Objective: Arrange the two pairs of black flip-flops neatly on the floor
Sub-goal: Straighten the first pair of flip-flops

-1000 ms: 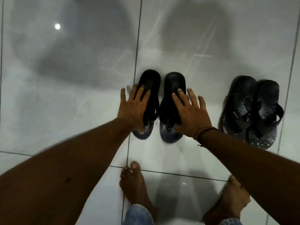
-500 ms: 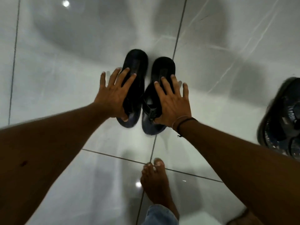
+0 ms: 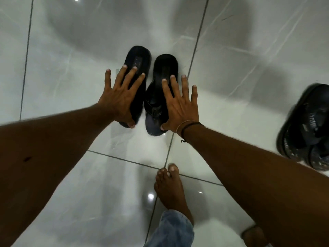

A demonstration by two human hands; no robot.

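Note:
One pair of black flip-flops lies side by side on the glossy tiled floor, the left flip-flop (image 3: 138,58) touching the right flip-flop (image 3: 165,65). My left hand (image 3: 119,98) is spread flat over the left one, its thumb at the near end of the sole. My right hand (image 3: 179,107) is spread flat over the right one, thumb also at the near end. Neither hand's fingers curl around a sole. The second pair of black flip-flops (image 3: 306,129) lies at the right edge of the view, partly cut off and blurred.
My bare left foot (image 3: 169,189) stands on the tile just behind the pair under my hands, with a jeans hem (image 3: 170,230) above it. My other foot (image 3: 254,236) shows at the bottom right. Pale tiles with dark grout lines (image 3: 195,45) surround everything.
The view has swung left, so the second pair slid from the middle right to the right edge. My hands have stayed spread over the first pair, which now lies left of the grout line.

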